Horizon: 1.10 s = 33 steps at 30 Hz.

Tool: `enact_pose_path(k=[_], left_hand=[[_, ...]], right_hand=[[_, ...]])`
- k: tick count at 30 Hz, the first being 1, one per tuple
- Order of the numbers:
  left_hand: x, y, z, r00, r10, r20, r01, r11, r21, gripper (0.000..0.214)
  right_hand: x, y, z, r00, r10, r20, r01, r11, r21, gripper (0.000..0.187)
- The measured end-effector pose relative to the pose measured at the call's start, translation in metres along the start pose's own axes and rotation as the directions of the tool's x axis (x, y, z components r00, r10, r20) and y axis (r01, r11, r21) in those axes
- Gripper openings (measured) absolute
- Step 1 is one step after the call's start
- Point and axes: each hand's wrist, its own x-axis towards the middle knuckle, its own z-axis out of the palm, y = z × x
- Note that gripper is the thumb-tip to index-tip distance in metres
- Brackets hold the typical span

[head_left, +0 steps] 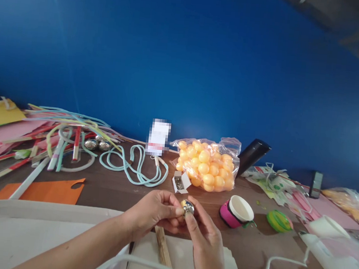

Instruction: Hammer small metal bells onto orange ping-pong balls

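Between the fingertips of both hands is a small shiny silver ball (188, 207), with a yellowish patch on its left side. My right hand (206, 239) grips the ball from the right, thumb below and index finger above. From the left, my left hand (157, 210) closes with its thumb and fingers pressed at the ball's edge; any smaller piece in that pinch is hidden. Just beyond the hands stands an open small white box (180, 182) with little metal pieces inside. Behind it lies a clear bag of orange balls (206, 164).
Light-blue cords (132, 168) lie coiled left of the bag. Farther left are silver balls (91, 144), orange paper (45, 190) and piled strips. A pink-banded cup (237, 211) and a green round container (279, 221) stand right. A wooden stick (164, 250) and white cord (137, 262) are nearest.
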Motion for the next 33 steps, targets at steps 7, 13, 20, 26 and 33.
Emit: enact_pose_path(k=[7, 13, 20, 26, 33], left_hand=[[0.0, -0.002, 0.001, 1.0, 0.01, -0.014, -0.009, 1.0, 0.029, 0.023], [0.001, 0.001, 0.004, 0.998, -0.008, -0.061, 0.012, 0.998, 0.062, 0.025], [0.001, 0.004, 0.004, 0.994, -0.015, -0.105, 0.029, 0.991, 0.128, 0.028], [0.002, 0.002, 0.001, 0.995, -0.014, -0.101, 0.029, 0.988, 0.153, 0.028], [0.005, 0.003, -0.011, 1.0, -0.015, -0.026, 0.017, 0.994, 0.105, 0.027]], right_hand=[[0.0, 0.005, -0.002, 1.0, -0.013, -0.001, 0.012, 0.999, -0.034, 0.033], [0.0, 0.008, -0.002, 1.0, -0.016, 0.023, 0.017, 0.999, -0.036, 0.033], [0.002, 0.01, -0.001, 0.999, -0.023, 0.026, 0.024, 0.998, -0.051, 0.033], [-0.001, 0.007, 0.001, 0.999, -0.038, 0.015, 0.038, 0.999, 0.002, 0.034], [0.001, 0.007, 0.01, 0.986, 0.126, 0.104, -0.151, 0.948, 0.28, 0.042]])
